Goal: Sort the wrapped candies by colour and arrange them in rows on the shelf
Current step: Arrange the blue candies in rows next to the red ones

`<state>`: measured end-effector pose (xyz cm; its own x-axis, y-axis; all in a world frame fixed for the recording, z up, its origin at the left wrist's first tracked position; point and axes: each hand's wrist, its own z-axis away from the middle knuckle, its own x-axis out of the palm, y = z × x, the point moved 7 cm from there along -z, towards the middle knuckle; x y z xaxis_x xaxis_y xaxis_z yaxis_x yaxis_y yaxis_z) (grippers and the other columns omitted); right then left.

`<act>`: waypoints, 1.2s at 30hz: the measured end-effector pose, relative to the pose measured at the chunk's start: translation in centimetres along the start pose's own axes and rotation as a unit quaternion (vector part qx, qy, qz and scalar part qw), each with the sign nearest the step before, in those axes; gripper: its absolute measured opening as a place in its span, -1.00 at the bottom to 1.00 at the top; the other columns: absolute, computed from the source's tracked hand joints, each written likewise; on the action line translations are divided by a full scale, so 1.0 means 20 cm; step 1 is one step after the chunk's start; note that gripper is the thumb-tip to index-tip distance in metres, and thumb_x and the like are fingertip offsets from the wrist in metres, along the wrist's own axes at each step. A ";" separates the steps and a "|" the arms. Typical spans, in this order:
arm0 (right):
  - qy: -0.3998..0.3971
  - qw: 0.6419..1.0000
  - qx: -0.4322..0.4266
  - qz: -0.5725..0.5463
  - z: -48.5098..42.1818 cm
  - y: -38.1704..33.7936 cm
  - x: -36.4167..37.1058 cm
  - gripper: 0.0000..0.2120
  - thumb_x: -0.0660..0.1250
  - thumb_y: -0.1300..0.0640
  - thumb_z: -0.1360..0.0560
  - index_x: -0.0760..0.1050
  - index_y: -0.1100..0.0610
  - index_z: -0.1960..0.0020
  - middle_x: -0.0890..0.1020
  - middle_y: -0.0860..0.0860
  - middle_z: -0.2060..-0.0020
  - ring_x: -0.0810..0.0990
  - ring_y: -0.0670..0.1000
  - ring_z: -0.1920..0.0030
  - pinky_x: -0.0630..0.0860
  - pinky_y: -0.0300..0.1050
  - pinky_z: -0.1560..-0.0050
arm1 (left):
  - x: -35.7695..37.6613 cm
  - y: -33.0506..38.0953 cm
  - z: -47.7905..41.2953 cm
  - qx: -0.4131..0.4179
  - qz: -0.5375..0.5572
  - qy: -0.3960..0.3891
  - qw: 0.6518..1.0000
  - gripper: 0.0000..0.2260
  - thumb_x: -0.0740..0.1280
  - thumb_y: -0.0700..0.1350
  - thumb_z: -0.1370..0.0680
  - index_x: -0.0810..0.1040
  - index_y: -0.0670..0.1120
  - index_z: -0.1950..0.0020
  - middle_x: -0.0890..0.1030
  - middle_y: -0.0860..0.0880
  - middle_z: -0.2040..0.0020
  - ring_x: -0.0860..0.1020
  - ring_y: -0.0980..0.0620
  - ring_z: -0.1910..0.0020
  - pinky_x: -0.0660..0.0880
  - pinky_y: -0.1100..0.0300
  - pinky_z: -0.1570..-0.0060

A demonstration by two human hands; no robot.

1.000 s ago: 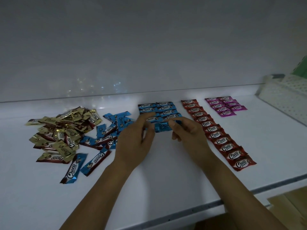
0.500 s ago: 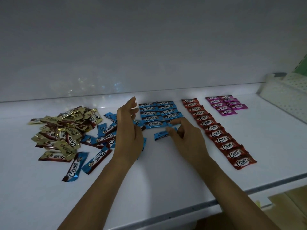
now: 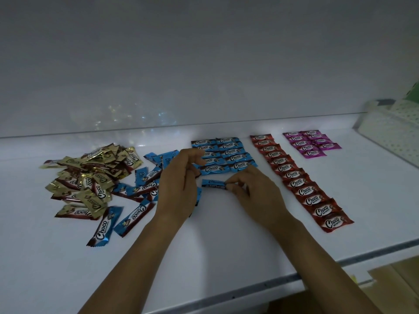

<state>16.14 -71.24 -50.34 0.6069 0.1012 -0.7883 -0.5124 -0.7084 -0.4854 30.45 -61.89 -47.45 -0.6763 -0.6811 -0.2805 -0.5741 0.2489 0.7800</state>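
White shelf [image 3: 226, 245] under everything, broad and smooth, probably slippery for foil. Far to the left of the left grip [image 3: 178, 191], a tumbled gold heap [image 3: 95, 193], unsorted. Right of the right grip [image 3: 256, 196], a long red row [image 3: 303, 191]; beyond that, a short purple block [image 3: 303, 143]. Just past both grips, toward the back wall, blue rows [image 3: 233, 157] in two columns. Beside and partly under the left grip, loose blue candies [image 3: 140, 189]. Well apart from the right grip, at the far right, a perforated white basket [image 3: 390, 132].

Right grip: thumb and forefinger pinching the right end of a single blue candy [image 3: 213, 184], held in the gap between the two grips, just short of the blue rows. Left grip: fingers curled near the left end of the nearest blue pair, impossible to tell whether pinching anything.

Step in hand, by the look of it: seating this candy as the next in the left column. To do it well — turn the printed face up, seemingly tilted on edge at present. Lay flat, then slide rather than drop. Butt against the pair above without overlap. Match the column's left edge. Steady the neighbours with the left grip against nudging. Let go only once flat and square.
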 end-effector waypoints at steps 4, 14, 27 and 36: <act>0.016 1.000 -0.006 -0.001 0.01 -0.01 -0.01 -0.92 0.30 0.11 -0.55 0.56 0.09 0.05 0.49 -0.07 0.08 0.38 -0.30 0.30 0.29 -0.44 0.30 | 0.00 -0.01 0.00 -0.010 -0.004 -0.003 1.000 -0.64 0.06 -0.41 -0.54 0.48 -0.02 -0.10 0.55 0.10 0.08 0.50 0.31 0.13 0.43 0.48 0.11; -0.016 0.997 -0.069 0.030 0.00 -0.05 0.04 -0.65 0.20 -0.15 -0.51 0.60 0.08 -0.01 0.51 -0.06 0.11 0.47 -0.11 0.12 0.40 -0.31 0.21 | 0.00 -0.02 0.00 0.007 -0.007 -0.002 1.000 -0.71 0.06 -0.24 -0.53 0.53 0.00 -0.05 0.57 0.16 0.09 0.56 0.23 0.02 0.46 0.45 0.07; -0.045 0.910 0.051 -0.409 -0.01 -0.07 -0.04 -0.77 0.14 0.12 -0.61 0.46 0.27 -0.02 0.67 0.03 0.28 0.66 0.05 0.36 0.49 -0.22 0.37 | 0.10 0.06 0.02 0.130 -0.186 -0.086 0.970 -0.57 0.12 0.27 -0.57 0.67 0.04 -0.02 0.42 0.19 0.36 0.40 0.25 0.37 0.23 0.47 0.34; -0.018 0.912 0.059 -0.406 -0.01 -0.06 -0.04 -0.80 0.35 -0.01 -0.47 0.51 0.13 0.07 0.67 -0.03 0.24 0.62 -0.05 0.29 0.48 -0.25 0.34 | 0.11 0.07 0.03 0.115 -0.160 -0.084 0.977 -0.79 0.12 0.03 -0.63 0.31 0.06 0.20 0.27 0.23 0.37 0.38 0.28 0.39 0.23 0.46 0.40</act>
<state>16.33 -70.54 -49.00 0.7959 0.5835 -0.1615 0.0338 -0.3092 -0.9504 27.85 -62.67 -47.28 -0.5002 -0.6323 -0.5917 -0.8441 0.2034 0.4961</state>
